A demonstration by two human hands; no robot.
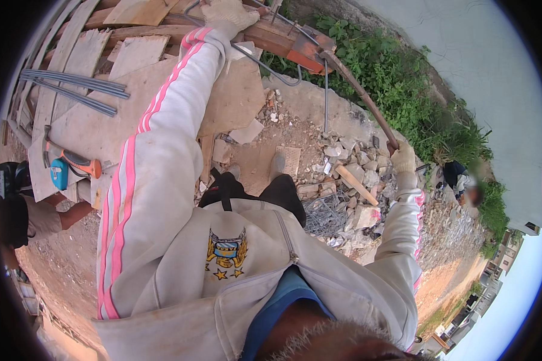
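Observation:
My left hand (227, 14), in a pale work glove, is closed over a thin steel rod (193, 19) at the far end of a wooden beam (272, 37). Part of the grip is cut off by the top edge. My right hand (403, 157), gloved too, is wrapped round the lower end of a long rusty bar (361, 93). That bar's upper end meets the orange-red end of the beam (310, 53), where metal pins stand up. A bent steel rod (326, 99) hangs down from there, and another hooked rod (277, 73) curves beside the beam.
Left of me, boards (144, 90) carry several straight steel rods (78, 87), a hammer (72, 157) and a teal tape measure (59, 174). Rubble (361, 168) and bent wire pieces (328, 215) lie below the bar. One person (33, 210) is at left, another (461, 180) at far right.

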